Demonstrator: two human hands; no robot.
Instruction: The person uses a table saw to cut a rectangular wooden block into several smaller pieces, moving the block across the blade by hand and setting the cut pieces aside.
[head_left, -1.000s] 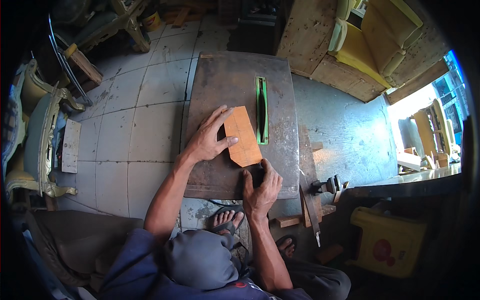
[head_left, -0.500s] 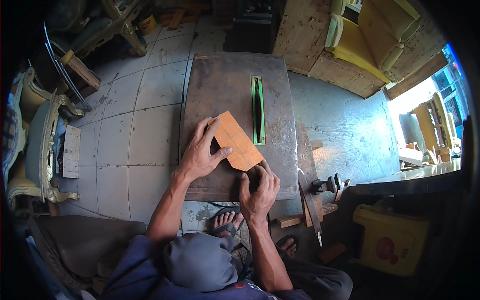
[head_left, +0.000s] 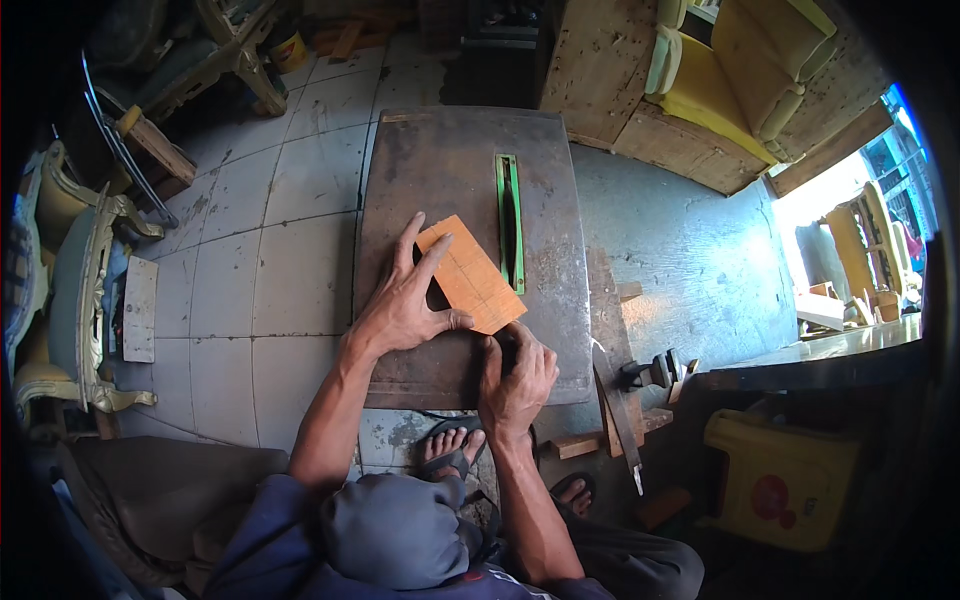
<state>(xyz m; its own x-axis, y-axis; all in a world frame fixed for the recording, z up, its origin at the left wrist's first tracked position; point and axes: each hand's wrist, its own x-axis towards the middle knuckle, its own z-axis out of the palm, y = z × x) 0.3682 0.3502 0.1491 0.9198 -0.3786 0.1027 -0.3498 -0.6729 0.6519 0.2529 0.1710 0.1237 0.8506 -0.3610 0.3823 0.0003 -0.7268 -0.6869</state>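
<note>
A flat orange-brown wooden block [head_left: 472,280] with dark lines drawn across its face lies slantwise over a worn brown table top [head_left: 450,160]. My left hand [head_left: 405,290] grips its left side, fingers over the far left corner and thumb at the near edge. At the block's near right corner is my right hand [head_left: 517,380], its fingers curled under and thumb against that end. The fingertips there are partly hidden. Just right of the block runs a long green-framed slot [head_left: 510,225] set into the table top, with a dark narrow piece in it.
A handsaw-like blade [head_left: 620,420] and wood offcuts [head_left: 580,444] lie low beside the table's right side. A yellow plastic container [head_left: 780,480] stands at lower right. Carved chair frames [head_left: 85,290] line the left, and a yellow-padded seat [head_left: 720,95] stands far right.
The block has shifted slightly left and its near end has turned a little. My left fingers have spread further over its far corner, while my right fingers have curled in more.
</note>
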